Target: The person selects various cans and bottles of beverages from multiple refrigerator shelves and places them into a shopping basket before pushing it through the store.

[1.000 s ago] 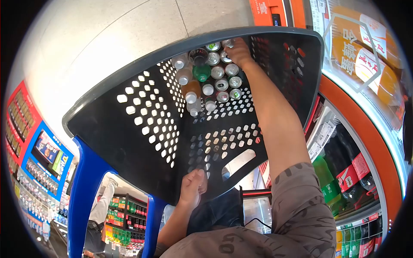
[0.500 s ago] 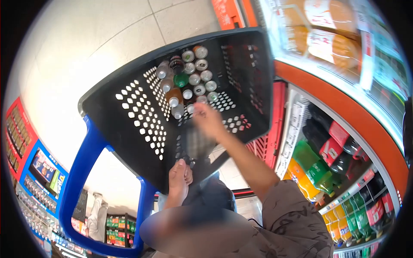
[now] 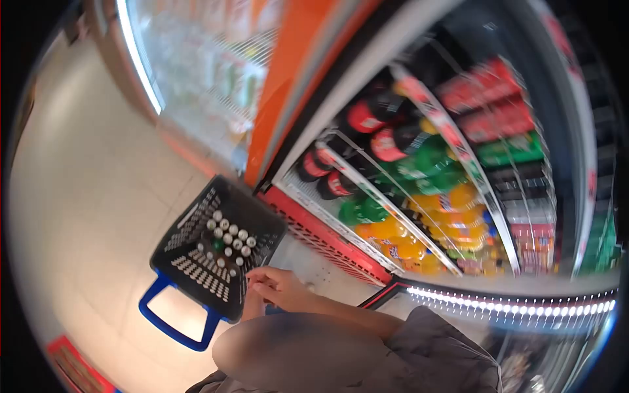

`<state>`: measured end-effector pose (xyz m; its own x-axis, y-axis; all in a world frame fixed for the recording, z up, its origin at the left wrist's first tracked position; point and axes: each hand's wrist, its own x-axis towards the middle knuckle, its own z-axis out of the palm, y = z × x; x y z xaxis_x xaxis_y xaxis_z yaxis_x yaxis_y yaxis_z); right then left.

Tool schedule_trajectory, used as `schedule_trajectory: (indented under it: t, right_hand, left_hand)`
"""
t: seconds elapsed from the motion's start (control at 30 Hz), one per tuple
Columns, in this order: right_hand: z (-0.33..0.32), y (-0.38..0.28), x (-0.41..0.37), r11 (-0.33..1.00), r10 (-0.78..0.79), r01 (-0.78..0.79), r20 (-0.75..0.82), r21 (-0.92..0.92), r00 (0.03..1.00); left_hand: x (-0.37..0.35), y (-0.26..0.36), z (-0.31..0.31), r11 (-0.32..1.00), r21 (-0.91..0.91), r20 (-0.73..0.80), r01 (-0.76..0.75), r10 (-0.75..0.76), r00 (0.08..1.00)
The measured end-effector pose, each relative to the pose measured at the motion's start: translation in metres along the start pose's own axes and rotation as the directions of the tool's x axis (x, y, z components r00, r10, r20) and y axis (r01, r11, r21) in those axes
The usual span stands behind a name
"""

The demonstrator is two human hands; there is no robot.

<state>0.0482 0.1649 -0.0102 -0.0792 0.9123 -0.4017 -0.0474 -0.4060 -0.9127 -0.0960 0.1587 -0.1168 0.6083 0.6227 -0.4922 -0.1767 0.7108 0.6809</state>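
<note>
My right hand (image 3: 278, 288) is at the near right rim of a black shopping basket (image 3: 226, 301). Its fingers point left, loosely stretched out, and nothing shows in them. My left hand (image 3: 253, 305) lies just below and behind it, mostly covered, so its fingers cannot be made out. Inside the basket stand several drink cans (image 3: 225, 224) with pale tops, and beside them several small bottles (image 3: 218, 247), one with a green cap. The basket has a blue handle (image 3: 149, 308) at its near left side.
On the right an open drinks cooler holds cola bottles (image 3: 367, 116), green bottles (image 3: 426, 167), orange soda bottles (image 3: 393, 245) and red can packs (image 3: 478, 85). Its red lower grille (image 3: 334, 242) runs beside the basket. An orange cooler frame (image 3: 295, 65) rises behind. Tiled floor (image 3: 85, 216) lies left.
My view has swung right toward the cooler, so the basket appears smaller and lower left. My right hand has come out of the basket, back beside my left hand.
</note>
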Motion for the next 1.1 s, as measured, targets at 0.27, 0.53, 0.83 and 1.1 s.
schedule_trajectory:
  t: [0.27, 0.53, 0.83, 1.1]
  right_hand:
    - [-0.049, -0.040, -0.122, 0.867, -0.357, 0.464, -0.423, 0.181, 0.833]
    - [-0.083, -0.041, -0.193, 0.802, -0.323, 0.590, -0.766, 0.090, 0.555]
    - [-0.100, 0.021, -0.178, 0.748, -0.297, 0.661, -0.859, 0.062, 0.418]
    - [-0.111, 0.000, -0.192, 0.771, -0.281, 0.608, -0.756, 0.188, 0.591]
  left_hand:
    - [0.008, 0.014, 0.138, 0.993, -0.108, 0.535, -0.039, 0.091, 0.840]
    - [0.004, 0.019, 0.269, 0.834, -0.180, 0.825, 0.521, -0.160, 0.542]
    - [0.022, -0.022, 0.256, 0.823, -0.168, 0.698, 0.543, -0.289, 0.655]
    - [0.070, -0.075, 0.213, 0.699, -0.327, 0.877, 0.636, -0.026, 0.479]
